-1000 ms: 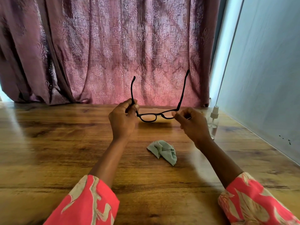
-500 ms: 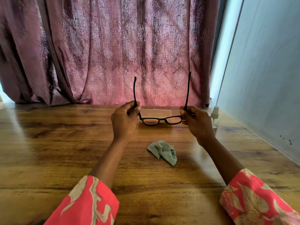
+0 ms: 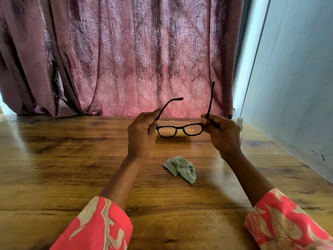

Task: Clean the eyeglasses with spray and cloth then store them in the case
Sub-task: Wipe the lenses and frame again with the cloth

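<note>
**Both hands hold the eyeglasses above the table**

Here, the left hand (image 3: 142, 134) and the right hand (image 3: 222, 133) are raised over the wooden table (image 3: 54, 168), each clasping one end of the black eyeglasses (image 3: 180, 130). The fingers of the left hand are curled, and thumb and forefinger pinch the frame at its left hinge; the left temple arm slants up and to the right from that grip, partly folded inward, its tip pointing toward the middle. The fingers of the right hand are likewise curled round the right hinge, and the right temple arm rises nearly upright from them, in front of the curtain (image 3: 126, 56). The front of the frame spans the gap between the two hands, lenses roughly level and turned toward the camera, clear of the table.

Below the glasses, nearer the person and between the two forearms, a crumpled pale green cloth (image 3: 180, 168) lies on the table, touched by neither hand. Behind the lenses a flat, light tan thing (image 3: 173, 122) rests on the table near the curtain; it may be the case, though the hands and frame hide most of it. Just beyond the right hand, by the grey wall (image 3: 292, 87), stands the spray bottle (image 3: 239, 123), only its white top and a strip of clear body showing. Coral patterned sleeves (image 3: 97, 228) cover both forearms low in the view.
</note>
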